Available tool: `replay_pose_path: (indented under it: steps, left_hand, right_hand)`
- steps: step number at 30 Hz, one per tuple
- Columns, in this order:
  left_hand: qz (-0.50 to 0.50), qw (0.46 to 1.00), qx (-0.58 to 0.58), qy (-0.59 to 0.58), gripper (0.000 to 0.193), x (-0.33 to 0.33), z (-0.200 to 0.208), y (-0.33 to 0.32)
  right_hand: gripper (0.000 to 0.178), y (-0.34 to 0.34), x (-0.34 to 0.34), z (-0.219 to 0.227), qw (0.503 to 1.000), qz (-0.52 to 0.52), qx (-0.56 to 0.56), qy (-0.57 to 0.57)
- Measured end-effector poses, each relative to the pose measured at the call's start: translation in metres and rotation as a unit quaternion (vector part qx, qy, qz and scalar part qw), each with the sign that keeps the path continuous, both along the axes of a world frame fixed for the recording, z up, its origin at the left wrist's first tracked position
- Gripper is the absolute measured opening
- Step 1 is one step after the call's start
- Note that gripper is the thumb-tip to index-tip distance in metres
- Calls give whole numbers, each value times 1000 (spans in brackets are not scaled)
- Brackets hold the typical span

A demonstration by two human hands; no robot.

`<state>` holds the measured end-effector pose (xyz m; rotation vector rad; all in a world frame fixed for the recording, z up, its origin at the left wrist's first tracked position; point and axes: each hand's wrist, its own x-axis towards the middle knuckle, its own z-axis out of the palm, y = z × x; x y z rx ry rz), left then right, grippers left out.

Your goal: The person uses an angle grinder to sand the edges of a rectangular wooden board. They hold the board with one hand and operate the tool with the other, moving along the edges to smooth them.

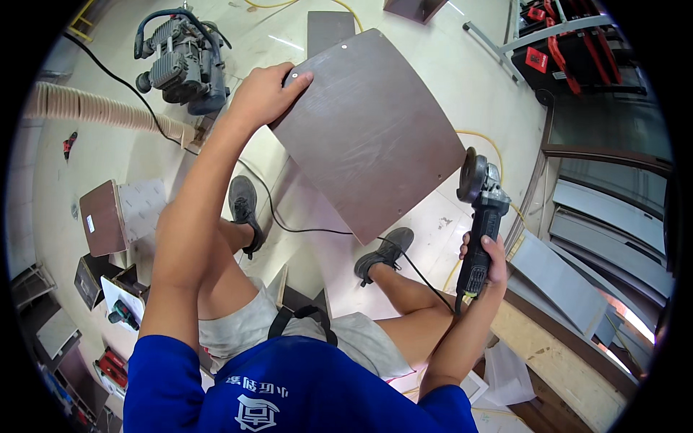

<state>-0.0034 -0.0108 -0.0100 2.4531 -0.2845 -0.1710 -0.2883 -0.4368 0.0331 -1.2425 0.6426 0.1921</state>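
Brown panel (372, 133) slants in front of the person, beyond the dark shoes (244, 202). The left grip (264, 94) pinches its upper left corner, thumb flat on the face near a screw head, fingers curled past the edge. The right grip (495, 261) is wrapped around the body of a black angle grinder (478, 229), its disc (471, 177) right by the panel's right corner; whether they touch, one cannot tell. At upper right, black cases with red trim (574, 61) sit by a metal frame (498, 50), contents hidden. On the left are a boxy brown piece (101, 220) with a pale side and a dark box (88, 281), its inside unclear. Near it, a green-and-black drill (124, 315) rests on a white board (117, 291).
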Motion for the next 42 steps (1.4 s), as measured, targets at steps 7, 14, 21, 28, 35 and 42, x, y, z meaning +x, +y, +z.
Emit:
replay_pose_path:
  steps: [7,14,21,28,35,42]
  left_hand:
    - [-12,1000,8,-1,56,3,3,-1]
    - [-9,999,17,-40,55,5,-14,3]
    - [-10,1000,25,-3,56,5,-3,0]
    - [-19,999,23,-36,54,13,-1,1]
    - [-56,998,17,-6,49,18,-12,-2]
    - [-71,997,-14,-31,43,6,-7,-4]
  right_hand:
    - [52,-6,-3,-6,1000,-3,-5,1]
    - [54,-6,-12,-8,1000,21,-12,-1]
    - [60,2,-23,-6,1000,10,4,11]
    - [54,2,-13,-23,996,-44,81,12]
    - [45,-5,-25,-35,987,-54,144,39]
    - [42,-3,-25,-39,975,-78,204,36]
